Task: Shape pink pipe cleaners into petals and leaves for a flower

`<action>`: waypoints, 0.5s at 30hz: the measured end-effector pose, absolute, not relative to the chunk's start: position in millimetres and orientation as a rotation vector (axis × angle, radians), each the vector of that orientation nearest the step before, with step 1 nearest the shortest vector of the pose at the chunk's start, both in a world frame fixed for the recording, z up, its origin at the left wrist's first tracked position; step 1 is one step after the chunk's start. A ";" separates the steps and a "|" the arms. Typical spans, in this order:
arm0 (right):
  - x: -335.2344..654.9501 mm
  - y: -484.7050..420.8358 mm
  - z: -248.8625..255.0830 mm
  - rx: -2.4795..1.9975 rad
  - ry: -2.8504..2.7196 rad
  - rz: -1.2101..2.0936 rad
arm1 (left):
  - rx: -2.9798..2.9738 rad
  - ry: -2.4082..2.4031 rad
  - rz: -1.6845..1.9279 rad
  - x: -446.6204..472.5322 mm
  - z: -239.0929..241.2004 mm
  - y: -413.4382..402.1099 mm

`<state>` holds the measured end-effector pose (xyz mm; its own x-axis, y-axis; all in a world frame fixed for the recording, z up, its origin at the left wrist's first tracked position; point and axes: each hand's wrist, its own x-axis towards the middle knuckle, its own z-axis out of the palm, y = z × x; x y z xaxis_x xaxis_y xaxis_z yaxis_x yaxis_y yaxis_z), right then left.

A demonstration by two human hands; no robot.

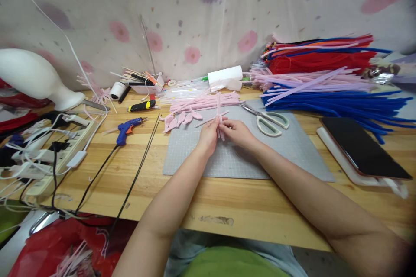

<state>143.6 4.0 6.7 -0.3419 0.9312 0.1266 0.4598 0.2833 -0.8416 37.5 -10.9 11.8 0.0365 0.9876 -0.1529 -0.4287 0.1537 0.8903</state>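
Above the grey cutting mat (240,160), pink pipe cleaners (219,103) stand upright between my two hands. My left hand (208,133) pinches them from the left side. The fingers of my right hand (236,131) close on the same pipe cleaners from the right, and the lower ends poke out beneath. How the strands join is hidden by my fingers. Several pink looped petal shapes (182,118) lie at the mat's upper left. Behind my hands spreads a row of loose pink pipe cleaners (201,102). Scissors with pale green handles (269,124) rest to the right.
Bundles of blue pipe cleaners (334,106) and red pipe cleaners (321,62) are piled at the back right. A phone (364,147) lies at the right. Leftward are a blue glue gun (126,130), thin dark rods (139,166), a yellow-black cutter (142,105) and a cabled power strip (61,156).
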 end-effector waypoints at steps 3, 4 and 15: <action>143.1 2.4 8.7 -1.291 -1.973 0.919 | 0.837 0.990 1.265 39.0 8.8 -11.7; 144.2 2.6 9.3 -1.296 -1.998 0.936 | 0.843 1.006 1.280 39.2 7.6 -11.6; 169.0 16.9 26.8 -1.126 -1.532 1.328 | 1.047 1.069 1.204 35.7 10.2 -15.2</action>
<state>169.0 16.9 26.8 -0.2844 0.9585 0.0171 0.1190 0.0530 -0.9915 35.7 -15.2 10.2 0.0562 0.9963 -0.0643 -0.1814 0.0735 0.9807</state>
